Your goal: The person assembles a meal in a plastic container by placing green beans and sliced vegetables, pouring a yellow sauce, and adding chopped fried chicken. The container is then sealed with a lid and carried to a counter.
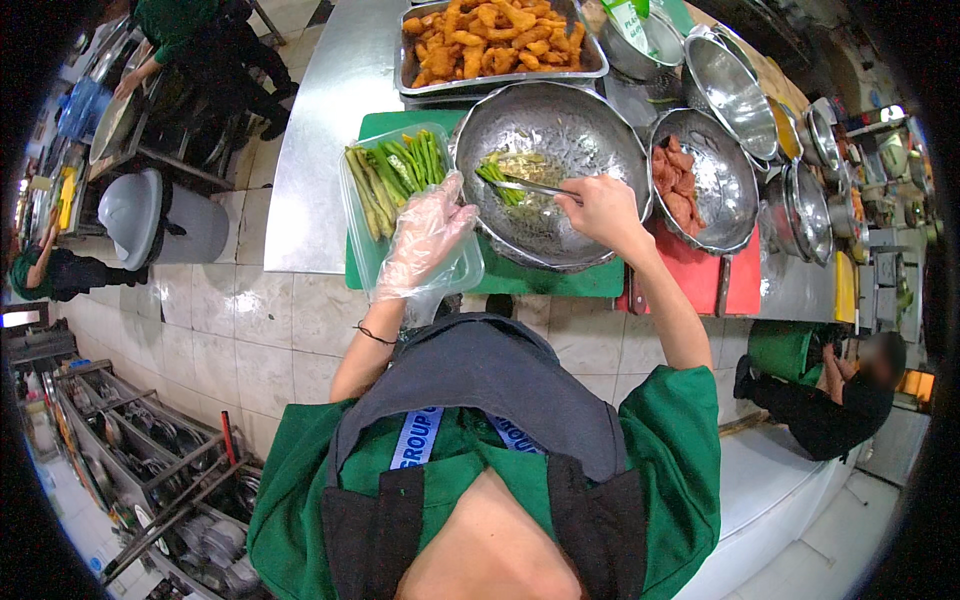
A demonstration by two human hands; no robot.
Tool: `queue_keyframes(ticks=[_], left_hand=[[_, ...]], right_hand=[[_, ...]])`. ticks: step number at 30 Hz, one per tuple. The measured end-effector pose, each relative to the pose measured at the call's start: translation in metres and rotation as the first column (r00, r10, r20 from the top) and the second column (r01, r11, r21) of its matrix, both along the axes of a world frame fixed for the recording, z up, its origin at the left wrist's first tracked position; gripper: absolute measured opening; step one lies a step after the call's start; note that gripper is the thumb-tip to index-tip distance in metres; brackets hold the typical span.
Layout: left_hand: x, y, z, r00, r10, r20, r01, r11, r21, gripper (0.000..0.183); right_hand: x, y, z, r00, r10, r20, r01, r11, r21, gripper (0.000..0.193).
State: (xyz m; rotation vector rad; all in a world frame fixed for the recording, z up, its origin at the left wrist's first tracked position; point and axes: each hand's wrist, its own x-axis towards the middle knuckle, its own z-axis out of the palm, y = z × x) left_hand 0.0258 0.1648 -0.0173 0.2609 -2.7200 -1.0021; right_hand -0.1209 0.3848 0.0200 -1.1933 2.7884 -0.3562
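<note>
The right hand (pixel 606 212) was clamped on tongs (pixel 543 188), tips at greens (pixel 508 190) in the bowl (pixel 600 130), near the table's (pixel 315 170) front edge. The greens seemed light, slick, easily bruised, best pinched mid-length. The gloved left hand (pixel 428 238) lay over the tub (pixel 464 264); its grip couldn't be told. A green board (pixel 565 284) covered steel; tiles (pixel 210 300) and a bin (pixel 198 220) lay beyond the left edge.

Room above large bowl (pixel 550 120), tray (pixel 592 55) blocking behind

A grey bin (pixel 193 222) stands on floor tiles (pixel 262 310).
</note>
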Motion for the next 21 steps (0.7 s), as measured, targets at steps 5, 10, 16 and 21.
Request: queue_keyframes(ticks=[5,10,16,21], left_hand=[[0.011,-0.018,0.005,0.99,0.058,0.129,-0.106,0.905,0.412,0.051],[0.02,-0.063,-0.006,0.976,0.207,0.073,-0.219,0.914,0.341,0.047],[0.027,-0.097,-0.015,0.952,0.306,0.027,-0.301,0.911,0.282,0.044],[0.007,-0.097,-0.011,0.964,0.252,0.086,-0.258,0.964,0.064,0.041]], right_hand=[[-0.011,0.022,-0.017,0.984,-0.076,0.16,0.105,0.979,-0.177,0.029],[-0.008,0.034,-0.011,0.944,-0.104,0.313,0.185,0.953,-0.241,0.029],[0.013,0.005,0.029,0.977,-0.018,0.214,0.121,0.869,-0.48,0.027],[0.034,-0.07,0.016,0.994,0.056,0.094,-0.016,0.925,-0.379,0.026]])
